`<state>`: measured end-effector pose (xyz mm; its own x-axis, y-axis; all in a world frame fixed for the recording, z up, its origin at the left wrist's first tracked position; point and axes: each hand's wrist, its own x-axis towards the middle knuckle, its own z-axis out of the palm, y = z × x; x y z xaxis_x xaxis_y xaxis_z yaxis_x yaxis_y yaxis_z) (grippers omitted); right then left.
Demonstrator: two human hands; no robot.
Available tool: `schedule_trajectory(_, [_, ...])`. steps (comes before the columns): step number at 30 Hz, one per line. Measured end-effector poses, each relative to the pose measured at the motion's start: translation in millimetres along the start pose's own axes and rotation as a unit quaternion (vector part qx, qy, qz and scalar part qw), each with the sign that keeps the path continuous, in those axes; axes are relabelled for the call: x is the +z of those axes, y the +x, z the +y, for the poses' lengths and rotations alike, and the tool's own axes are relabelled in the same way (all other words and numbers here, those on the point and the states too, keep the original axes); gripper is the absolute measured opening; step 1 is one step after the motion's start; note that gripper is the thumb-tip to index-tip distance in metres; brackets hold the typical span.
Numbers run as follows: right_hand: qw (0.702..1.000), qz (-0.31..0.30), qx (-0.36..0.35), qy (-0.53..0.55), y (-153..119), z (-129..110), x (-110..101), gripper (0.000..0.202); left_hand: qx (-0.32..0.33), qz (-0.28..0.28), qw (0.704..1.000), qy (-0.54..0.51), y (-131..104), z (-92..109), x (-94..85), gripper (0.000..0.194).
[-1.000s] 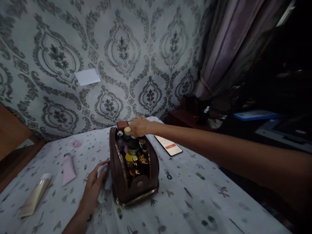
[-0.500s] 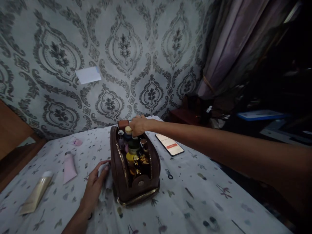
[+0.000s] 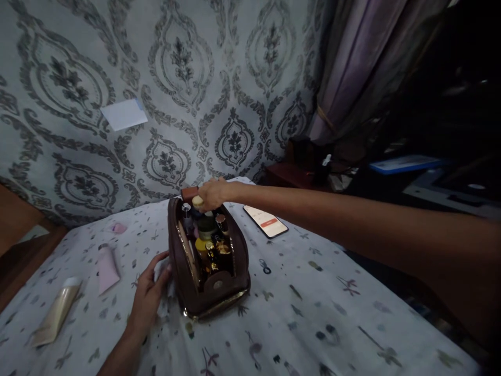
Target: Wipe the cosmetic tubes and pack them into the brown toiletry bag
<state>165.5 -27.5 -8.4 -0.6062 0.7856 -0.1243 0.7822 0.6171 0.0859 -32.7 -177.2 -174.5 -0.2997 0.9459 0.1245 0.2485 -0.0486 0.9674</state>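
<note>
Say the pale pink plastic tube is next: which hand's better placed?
Left, probably. The left hand looks empty and sits beside the brown zippered bag, on the pink tube's side. The right hand is at the bag's far end, with the bag between it and the tube.

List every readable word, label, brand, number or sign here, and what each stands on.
None can be read with certainty.
Smartphone: screen characters and red button label, too blurred.
Bottles in the brown bag: markings too small and dark.
Pink tube, beige tube: no legible lettering.
</note>
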Motion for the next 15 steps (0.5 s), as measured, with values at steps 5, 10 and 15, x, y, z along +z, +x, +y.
schedule_trajectory(5, [1.000,-0.017,0.023,0.005,-10.2,-4.8,-6.5,0.041,0.016,-0.003,1.000,0.016,1.8,-0.9,0.8,0.056])
schedule_trajectory(10, [1.000,-0.011,0.017,0.007,-11.7,-3.2,-5.1,0.040,0.018,-0.011,1.000,0.016,2.2,2.5,1.3,0.055])
schedule_trajectory(15, [0.999,0.044,-0.022,0.008,-14.3,-2.4,-2.3,0.031,0.016,-0.005,1.000,-0.003,-0.1,2.9,3.1,0.057])
